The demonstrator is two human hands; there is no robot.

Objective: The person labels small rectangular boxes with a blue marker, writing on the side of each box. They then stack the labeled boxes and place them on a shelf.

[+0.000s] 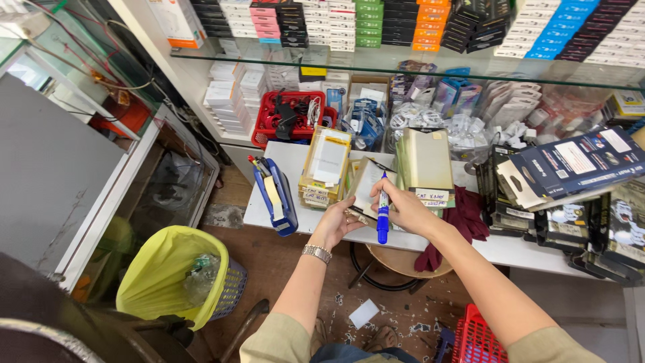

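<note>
the right hand (pixel 406 210) is closed around a blue marker pen (pixel 383 216), tip up. the left hand (pixel 334 222) grips a flat pack (pixel 368 187) by its bottom, at the front edge of the white bench (pixel 289 161). a blue tape holder (pixel 277 196) sits near the left edge.

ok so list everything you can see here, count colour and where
marker pen: one, blue, in right hand
flat packet: one, pale, in left hand
box stacks: two, tan, on white table
tape dispenser: one, blue, table's left end
basket: one, red, behind table
cloth: one, maroon, table's front edge
bin: one, yellow-green liner, floor left
stool: one, round, under table
left hand: wristwatch on wrist
right hand: over packet
</note>
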